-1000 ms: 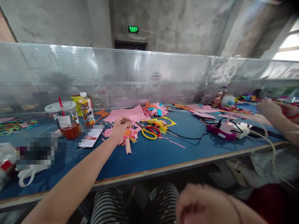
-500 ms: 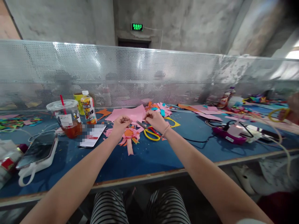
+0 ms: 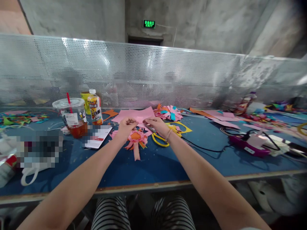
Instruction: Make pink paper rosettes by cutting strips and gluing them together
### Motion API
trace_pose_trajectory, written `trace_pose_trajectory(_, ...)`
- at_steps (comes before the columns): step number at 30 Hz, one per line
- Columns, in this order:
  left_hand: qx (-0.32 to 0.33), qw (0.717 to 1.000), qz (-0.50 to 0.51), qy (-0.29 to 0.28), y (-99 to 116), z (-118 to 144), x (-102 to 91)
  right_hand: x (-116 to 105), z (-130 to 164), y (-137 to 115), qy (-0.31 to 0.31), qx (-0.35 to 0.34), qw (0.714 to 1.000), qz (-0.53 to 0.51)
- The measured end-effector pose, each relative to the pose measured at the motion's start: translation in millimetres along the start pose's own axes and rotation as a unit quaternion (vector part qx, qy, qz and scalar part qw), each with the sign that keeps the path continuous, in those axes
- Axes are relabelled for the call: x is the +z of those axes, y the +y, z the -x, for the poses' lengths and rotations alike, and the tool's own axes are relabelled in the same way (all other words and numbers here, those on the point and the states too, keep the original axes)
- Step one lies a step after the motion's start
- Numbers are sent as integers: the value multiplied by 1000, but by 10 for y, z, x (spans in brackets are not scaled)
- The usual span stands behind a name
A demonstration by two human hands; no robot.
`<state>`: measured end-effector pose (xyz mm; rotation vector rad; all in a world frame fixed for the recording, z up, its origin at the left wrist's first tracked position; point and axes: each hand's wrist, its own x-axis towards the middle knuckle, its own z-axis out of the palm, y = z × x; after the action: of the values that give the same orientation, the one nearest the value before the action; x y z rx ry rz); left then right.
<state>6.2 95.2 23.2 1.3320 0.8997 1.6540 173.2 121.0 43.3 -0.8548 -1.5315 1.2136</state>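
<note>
My left hand is closed in a pinch above a pink paper flower with an orange centre and a paper tail. Close beside it my right hand also pinches, its fingertips nearly meeting the left ones. What lies between the fingertips is too small to make out. Scissors with yellow handles rest on the table under my right hand, partly covered by it. Behind both hands lies a sheet of pink paper. A second flower, pink with blue pieces, sits behind my right hand.
To the left stand a plastic cup of brown drink, a drink bottle and a white leaflet. A yellow paper cut-out, a black cable and a purple power strip lie to the right. A perforated metal screen rises behind.
My right hand has moved left, bringing its fingertips close to my left hand's. The view has shifted slightly, and another person's hand at the far right has left the picture.
</note>
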Motion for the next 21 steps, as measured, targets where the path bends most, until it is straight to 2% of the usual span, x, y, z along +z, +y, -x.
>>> trace_pose_trajectory(3,6,1000,-9,-8,-20,10,8,112,94,44,-11,-12,993,-115)
trace_pose_trajectory(6,13,999,-28,-10,-15,43,34,193,173,39,16,-21,986,-163)
trace_pose_trajectory(15,12,999,-40,-13,56,123,93,263,192,52,53,-22,986,-159)
trace_pose_trajectory(21,-1,1000,-13,-11,52,142,115,285,216,28,62,-17,985,-158)
